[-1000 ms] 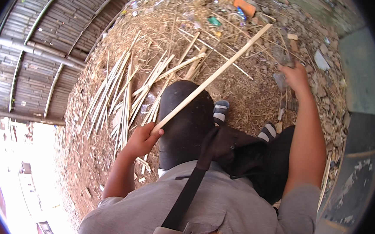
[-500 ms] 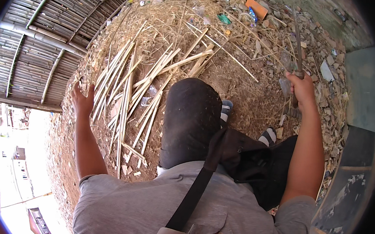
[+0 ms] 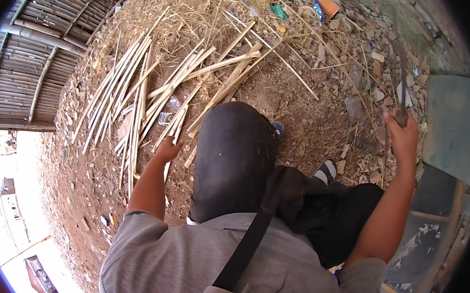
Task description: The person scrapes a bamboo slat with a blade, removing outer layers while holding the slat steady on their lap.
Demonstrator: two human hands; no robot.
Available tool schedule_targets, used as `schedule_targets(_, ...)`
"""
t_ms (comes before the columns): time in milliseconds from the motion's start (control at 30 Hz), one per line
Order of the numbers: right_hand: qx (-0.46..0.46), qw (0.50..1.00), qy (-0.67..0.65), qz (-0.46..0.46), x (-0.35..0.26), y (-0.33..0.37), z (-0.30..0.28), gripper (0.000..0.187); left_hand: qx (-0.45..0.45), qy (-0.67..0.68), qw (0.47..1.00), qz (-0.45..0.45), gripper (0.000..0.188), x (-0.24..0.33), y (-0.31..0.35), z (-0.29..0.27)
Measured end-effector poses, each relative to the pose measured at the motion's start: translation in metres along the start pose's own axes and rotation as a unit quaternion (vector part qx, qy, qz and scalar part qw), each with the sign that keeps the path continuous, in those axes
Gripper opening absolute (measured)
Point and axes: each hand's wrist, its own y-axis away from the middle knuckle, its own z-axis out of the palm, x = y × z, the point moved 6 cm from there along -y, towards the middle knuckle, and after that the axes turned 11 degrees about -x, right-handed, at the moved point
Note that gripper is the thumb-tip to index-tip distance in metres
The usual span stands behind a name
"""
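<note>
My right hand (image 3: 403,134), off to the right, is closed round the handle of a machete (image 3: 402,82). Its long, narrow, dark blade points away from me and is blurred toward the tip. My left hand (image 3: 168,148) hangs over the near ends of some split bamboo strips (image 3: 136,79), left of my knee. Its thumb stands apart from the fingers; whether it touches a strip I cannot tell. The pale strips lie in loose bundles, most of them running away from me. Wider split pieces (image 3: 234,81) lie just beyond my knee.
A bamboo-slat panel (image 3: 24,77) stands at the far left. Dark and grey sheets (image 3: 449,118) line the right side. Stones, dry straw, an orange piece (image 3: 324,3) and a green plastic scrap (image 3: 278,10) litter the ground. My dark-trousered knee (image 3: 234,157) rises in the middle.
My left hand has swung from the far left of the strips to the right, close to my knee. My right hand has shifted right and slightly nearer with the machete.
</note>
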Motion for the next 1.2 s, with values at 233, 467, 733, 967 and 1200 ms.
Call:
schedule_targets(233,-0.023,0.999,-0.001,0.028,0.025,0.021,-0.05,0.025,0.04,0.014,0.996,-0.076,0.083,-0.003,-0.043,0.047)
schedule_targets(467,-0.06,0.991,0.006,0.118,0.076,0.013,-0.026,0.024,0.087,-0.03,0.995,-0.045,0.083,0.06,-0.048,0.039)
schedule_targets(733,-0.063,0.988,0.042,0.135,0.083,-0.001,-0.016,0.022,-0.026,-0.063,0.995,-0.068,0.046,0.041,-0.156,0.092)
schedule_targets(967,-0.066,0.986,0.056,0.145,0.077,-0.002,-0.009,0.022,-0.026,-0.084,0.995,-0.047,0.035,0.084,-0.127,0.088)
schedule_targets(1200,-0.076,0.985,0.062,0.142,0.077,-0.008,-0.007,0.023,0.123,-0.013,0.991,0.05,0.036,0.075,-0.098,0.058)
